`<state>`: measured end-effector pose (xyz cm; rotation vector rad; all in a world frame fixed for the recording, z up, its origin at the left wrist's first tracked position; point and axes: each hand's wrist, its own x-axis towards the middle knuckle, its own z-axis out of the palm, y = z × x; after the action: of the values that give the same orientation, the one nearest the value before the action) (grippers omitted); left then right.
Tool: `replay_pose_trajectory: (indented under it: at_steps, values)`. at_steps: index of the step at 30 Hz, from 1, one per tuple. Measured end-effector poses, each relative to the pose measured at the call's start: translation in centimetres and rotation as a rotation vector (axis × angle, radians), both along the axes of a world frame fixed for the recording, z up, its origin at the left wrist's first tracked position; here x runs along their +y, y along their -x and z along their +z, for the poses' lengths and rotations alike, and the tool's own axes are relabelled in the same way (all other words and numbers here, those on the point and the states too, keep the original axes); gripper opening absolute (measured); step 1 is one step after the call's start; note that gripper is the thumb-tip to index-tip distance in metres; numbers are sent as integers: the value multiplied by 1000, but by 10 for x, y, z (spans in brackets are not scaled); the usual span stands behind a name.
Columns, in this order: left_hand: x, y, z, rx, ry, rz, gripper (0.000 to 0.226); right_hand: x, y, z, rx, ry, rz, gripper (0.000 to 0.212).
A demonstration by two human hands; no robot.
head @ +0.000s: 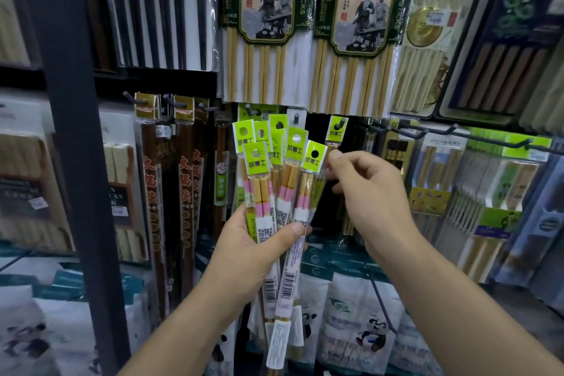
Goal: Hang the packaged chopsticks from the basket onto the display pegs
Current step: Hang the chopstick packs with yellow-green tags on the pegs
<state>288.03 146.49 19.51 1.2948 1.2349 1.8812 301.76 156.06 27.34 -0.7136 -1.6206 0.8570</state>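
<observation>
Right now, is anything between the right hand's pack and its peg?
Nothing visible. The right hand pinches the pack just below its green header, and the peg tip pokes through the header hole.

This is a shop; black pegs (pixel 296 118) stick out of the wall and many packs of chopsticks (pixel 265 24) hang on them in rows; the packs have bright cards and barcodes (pixel 288 285); more bagged goods (pixel 360 314) sit stacked below them.
</observation>
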Motion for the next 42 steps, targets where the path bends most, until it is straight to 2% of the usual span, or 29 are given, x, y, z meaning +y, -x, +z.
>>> replay_pose_trajectory:
  at_steps: [6, 16, 20, 32, 37, 42]
  values:
    - [-1, -5, 2, 5, -29, -21, 31, -14, 5, -4, -59, -5, 115, 18]
    - [-3, -1, 4, -3, 6, 79, 26, 2, 3, 25, 177, -4, 60, 29]
    - [-3, 0, 2, -3, 7, 77, 22, 11, 6, 31, 172, -26, 18, 23]
    - [-1, 0, 0, -14, 25, 75, 25, 17, 8, 28, 175, -16, -32, 24]
    - [-2, 0, 0, -15, 28, 72, 20, 21, 10, 23, 132, -15, -71, 22]
    - [-2, 0, 1, -35, 26, 68, 32, 22, 9, 16, 75, 19, -106, 24]
